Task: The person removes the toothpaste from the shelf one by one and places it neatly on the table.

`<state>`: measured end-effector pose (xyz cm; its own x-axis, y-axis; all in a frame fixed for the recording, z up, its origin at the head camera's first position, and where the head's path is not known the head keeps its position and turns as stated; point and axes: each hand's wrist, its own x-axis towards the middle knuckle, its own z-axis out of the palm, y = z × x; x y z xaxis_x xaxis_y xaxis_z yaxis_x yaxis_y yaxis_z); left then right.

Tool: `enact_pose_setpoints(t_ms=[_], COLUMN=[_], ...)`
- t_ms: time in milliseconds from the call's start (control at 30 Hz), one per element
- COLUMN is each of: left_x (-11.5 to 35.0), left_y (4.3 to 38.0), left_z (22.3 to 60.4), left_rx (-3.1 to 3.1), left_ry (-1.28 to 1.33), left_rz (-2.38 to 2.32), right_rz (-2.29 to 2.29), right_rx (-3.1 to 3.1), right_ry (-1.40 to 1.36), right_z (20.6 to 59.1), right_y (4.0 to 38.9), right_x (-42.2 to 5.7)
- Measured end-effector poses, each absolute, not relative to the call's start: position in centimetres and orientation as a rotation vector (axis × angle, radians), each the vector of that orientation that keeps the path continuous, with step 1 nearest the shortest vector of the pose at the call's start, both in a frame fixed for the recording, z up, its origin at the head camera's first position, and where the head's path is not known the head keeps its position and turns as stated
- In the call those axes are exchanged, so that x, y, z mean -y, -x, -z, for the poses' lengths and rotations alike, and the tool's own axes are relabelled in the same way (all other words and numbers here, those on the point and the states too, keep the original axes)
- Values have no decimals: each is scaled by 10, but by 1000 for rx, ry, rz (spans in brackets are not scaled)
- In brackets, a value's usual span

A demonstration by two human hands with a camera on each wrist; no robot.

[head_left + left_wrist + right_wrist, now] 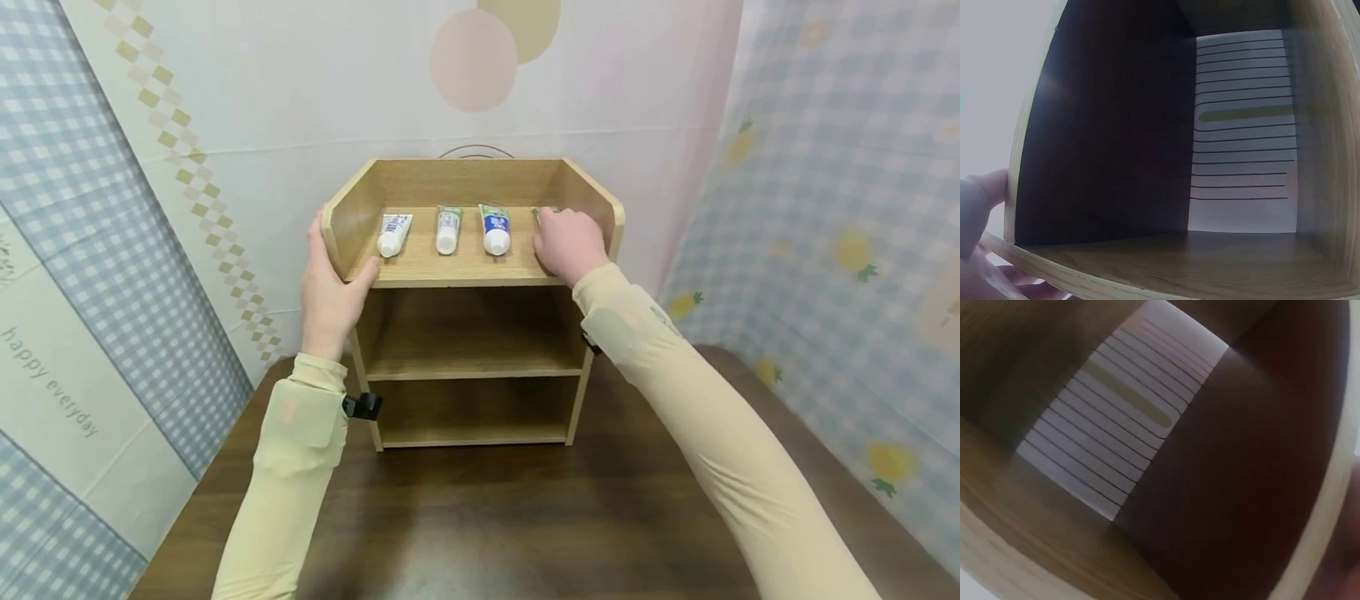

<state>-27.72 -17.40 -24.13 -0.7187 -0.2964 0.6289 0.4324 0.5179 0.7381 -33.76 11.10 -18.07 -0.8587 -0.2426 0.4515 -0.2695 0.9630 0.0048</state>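
Observation:
A small wooden shelf unit (pixel 472 375) stands on the table, with tubes lying in a row on its top board. My left hand (pixel 330 292) grips its upper left corner, thumb at the board's front edge and fingers outside the side panel (pixel 348 204). At the right end, my right hand (pixel 573 242) curls over a tube (pixel 537 214) that it mostly hides; only bits of the tube's far end show. Left of it lie a blue-and-green tube (pixel 496 225), a green-and-white tube (pixel 448 227) and a white tube (pixel 393 233), caps toward me.
Two lower compartments sit under the top board, with the lined back wall (pixel 1244 187) seen through them in the left wrist view. The dark wooden table (pixel 480 517) extends in front. Patterned cloths (pixel 840 208) hang around the sides and back.

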Motion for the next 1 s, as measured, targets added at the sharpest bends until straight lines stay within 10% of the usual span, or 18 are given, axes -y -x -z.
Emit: enact_pose_setpoints(t_ms=[1000], left_x=[178], left_y=[278], left_z=[236], left_rx=[2062], left_ry=[88], left_rz=[1269], right_rz=[-423], right_rx=[2694], right_ry=[-431], right_z=[172], right_y=[312], right_x=[-116])
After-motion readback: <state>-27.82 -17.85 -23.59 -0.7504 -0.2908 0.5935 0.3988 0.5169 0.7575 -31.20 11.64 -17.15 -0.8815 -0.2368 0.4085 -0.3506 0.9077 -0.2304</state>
